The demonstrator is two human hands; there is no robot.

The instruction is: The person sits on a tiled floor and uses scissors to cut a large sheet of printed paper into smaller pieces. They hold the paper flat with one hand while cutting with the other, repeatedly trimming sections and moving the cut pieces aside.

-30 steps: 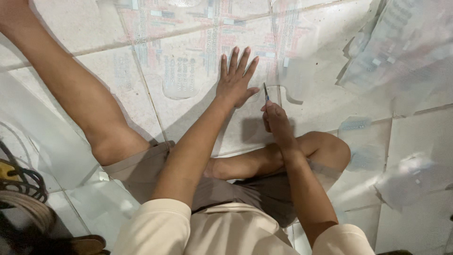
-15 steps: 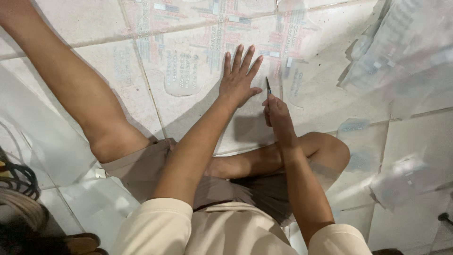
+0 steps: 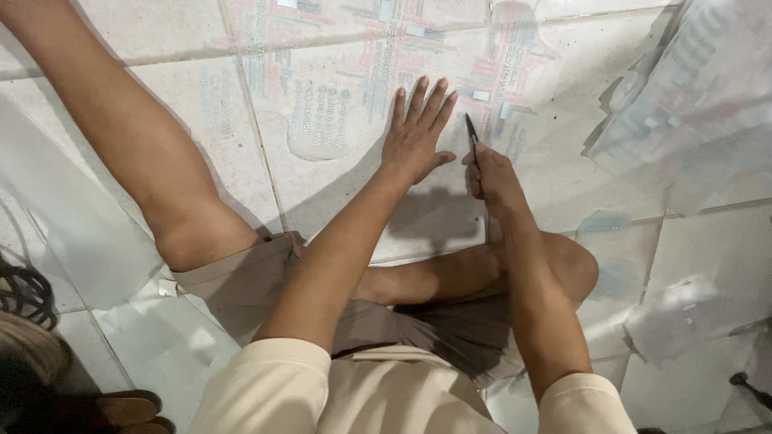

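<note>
Sitting on the tiled floor (image 3: 708, 241), I am pressing my left hand (image 3: 416, 137) flat, fingers spread, onto the clear printed plastic sheet (image 3: 338, 88) lying there, while my right hand (image 3: 492, 173) is clamping a thin dark blade (image 3: 471, 130), its tip touching the sheet just beside my left hand.

Left hand (image 3: 418, 137) lies flat on the printed plastic sheet (image 3: 338, 104) — right hand (image 3: 490, 173) grips a small blade (image 3: 471, 130) just beside it.

Two hands (image 3: 416, 137), one blade (image 3: 471, 130), several plastic sheets (image 3: 708, 96).
</note>
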